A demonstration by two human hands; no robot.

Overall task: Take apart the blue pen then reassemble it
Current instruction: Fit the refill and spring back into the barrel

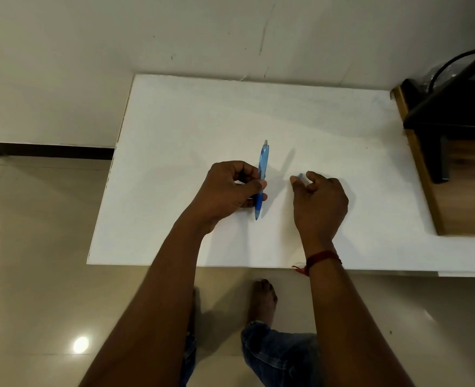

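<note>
The blue pen [262, 174] stands nearly upright above the middle of the white table [202, 121], its pale clicker end pointing away from me. My left hand [228, 191] grips its lower half between thumb and fingers. To the right and apart from the pen, my right hand [318, 202] pinches a small blue pen piece [300, 175] between thumb and forefinger; most of that piece is hidden by the fingers.
A wooden surface [459, 191] with a black stand [448, 113] and cable borders the table's right side. The wall runs behind the table. My feet [262, 298] stand on tiled floor below the table's front edge.
</note>
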